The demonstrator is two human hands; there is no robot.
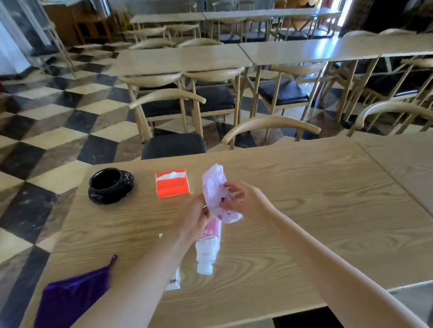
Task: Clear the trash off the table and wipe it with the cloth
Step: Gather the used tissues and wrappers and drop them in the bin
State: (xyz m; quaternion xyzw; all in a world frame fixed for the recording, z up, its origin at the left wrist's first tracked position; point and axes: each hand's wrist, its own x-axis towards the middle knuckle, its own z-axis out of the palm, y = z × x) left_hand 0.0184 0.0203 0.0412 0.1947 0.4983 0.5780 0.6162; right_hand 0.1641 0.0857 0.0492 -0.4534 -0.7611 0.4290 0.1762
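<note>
Over the middle of the wooden table [310, 197] both my hands hold trash. My left hand [196, 217] grips an empty plastic bottle with a pink label [208, 247], its mouth pointing down toward me. My right hand [243, 199] pinches a crumpled pale purple wrapper [215, 188] that stands up between the two hands. A purple cloth [70, 301] lies at the table's near left corner. A small white packet [174, 280] lies on the table, partly hidden by my left forearm. A tiny white scrap [160, 235] sits left of my left wrist.
An orange tissue box [172, 184] and a black cup on a black saucer [110, 186] stand at the far left of the table. Wooden chairs with black seats [173, 145] line the far edge. More tables and chairs fill the room beyond, on a checkered floor.
</note>
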